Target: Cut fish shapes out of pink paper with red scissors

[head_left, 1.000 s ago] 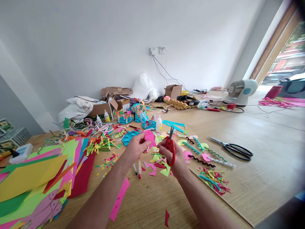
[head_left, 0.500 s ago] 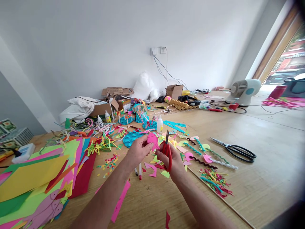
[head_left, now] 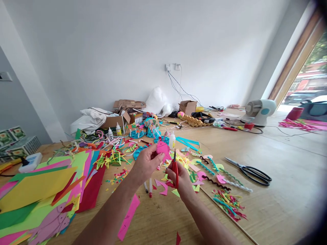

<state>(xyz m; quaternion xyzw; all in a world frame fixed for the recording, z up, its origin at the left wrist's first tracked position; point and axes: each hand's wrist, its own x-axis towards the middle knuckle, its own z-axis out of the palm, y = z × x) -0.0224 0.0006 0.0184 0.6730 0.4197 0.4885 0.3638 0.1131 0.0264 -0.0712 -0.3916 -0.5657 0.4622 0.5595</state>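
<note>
My left hand (head_left: 146,163) pinches a pink paper cut-out (head_left: 162,148) and holds it up over the wooden floor. My right hand (head_left: 181,177) grips small red-handled scissors (head_left: 175,168), blades pointing up, just below and right of the pink piece. Under both hands lie two marker pens (head_left: 149,186) and pink, green and yellow paper scraps (head_left: 163,185).
A fan of coloured paper sheets (head_left: 43,183) covers the floor at left. Large black scissors (head_left: 251,172) and twisted pipe cleaners (head_left: 224,173) lie at right. Glue bottles (head_left: 172,140), teal craft pieces, cardboard boxes (head_left: 187,106), an egg tray and a white fan (head_left: 258,110) stand farther back.
Both hands stay close together; the scissors have turned more upright and shifted left toward the pink piece. The view has tilted slightly, so everything sits a bit lower in the frame.
</note>
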